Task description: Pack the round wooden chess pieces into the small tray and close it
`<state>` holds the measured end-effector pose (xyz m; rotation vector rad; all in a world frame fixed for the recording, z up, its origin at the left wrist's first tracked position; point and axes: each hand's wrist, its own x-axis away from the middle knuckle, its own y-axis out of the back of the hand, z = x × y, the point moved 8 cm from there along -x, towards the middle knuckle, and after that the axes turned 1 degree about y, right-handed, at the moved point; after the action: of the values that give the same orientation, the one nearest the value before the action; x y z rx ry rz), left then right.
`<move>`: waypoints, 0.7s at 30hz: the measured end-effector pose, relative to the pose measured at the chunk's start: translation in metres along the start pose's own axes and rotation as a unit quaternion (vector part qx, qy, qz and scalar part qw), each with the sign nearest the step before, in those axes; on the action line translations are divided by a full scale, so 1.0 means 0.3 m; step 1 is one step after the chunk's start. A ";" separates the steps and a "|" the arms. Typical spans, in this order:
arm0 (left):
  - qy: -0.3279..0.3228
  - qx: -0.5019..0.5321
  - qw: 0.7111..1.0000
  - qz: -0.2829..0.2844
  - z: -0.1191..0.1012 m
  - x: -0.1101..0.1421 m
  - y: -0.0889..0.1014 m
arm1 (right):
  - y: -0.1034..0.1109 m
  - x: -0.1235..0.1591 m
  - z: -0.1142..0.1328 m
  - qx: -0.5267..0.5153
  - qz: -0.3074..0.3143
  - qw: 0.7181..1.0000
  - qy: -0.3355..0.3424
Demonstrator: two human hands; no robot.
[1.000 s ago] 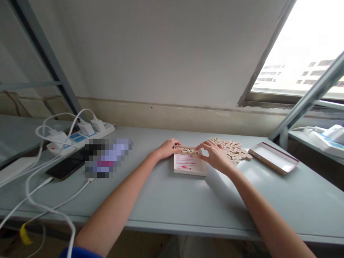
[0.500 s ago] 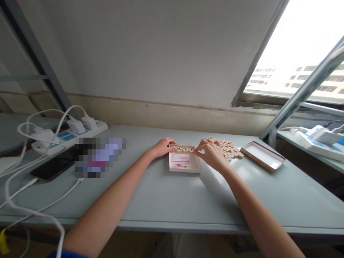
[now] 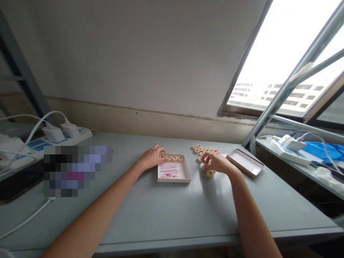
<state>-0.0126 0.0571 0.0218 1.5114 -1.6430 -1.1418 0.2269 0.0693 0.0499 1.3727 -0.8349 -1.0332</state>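
A shallow white box (image 3: 174,180) sits on the desk, with a row of several wooden Chinese chess pieces (image 3: 174,157) along its far side. Red-printed paper (image 3: 168,169) lies on the box's floor. My left hand (image 3: 153,157) holds the box at its far left corner, fingers curled over the edge. To the right, my right hand (image 3: 215,162) is at the near edge of a loose pile of round chess pieces (image 3: 200,148). Its thumb and fingers are curled around a piece, partly hidden by them. Another chess piece (image 3: 211,173) lies just below that hand.
An upturned box lid (image 3: 245,163) lies right of the pile. At the left are a power strip (image 3: 86,135) with chargers, a dark phone (image 3: 21,184), a white cable (image 3: 29,218) and a blurred-out object (image 3: 80,168). A metal post (image 3: 264,120) rises at the right.
My right hand has left the row in the box and moved right to the loose pieces. The row now shows one more piece at its right end. The view has turned right.
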 end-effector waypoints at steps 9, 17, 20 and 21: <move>-0.027 0.085 0.996 0.004 0.003 -0.018 -0.017 | 0.047 0.025 0.071 0.038 0.034 0.999 -0.005; -0.037 0.220 0.972 0.073 0.050 -0.042 -0.016 | 0.005 -0.016 0.413 -0.130 -0.055 0.962 0.235; -0.056 0.216 0.972 0.078 0.037 -0.038 -0.010 | -0.019 -0.017 0.502 -0.090 -0.082 0.961 0.247; -0.053 0.216 0.972 0.079 0.036 -0.037 -0.010 | -0.019 -0.017 0.505 -0.091 -0.092 0.962 0.241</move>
<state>-0.0192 0.0699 0.0158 1.5601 -2.1473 -0.8236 0.0837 0.0196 0.0535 1.4772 -0.2493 -0.8370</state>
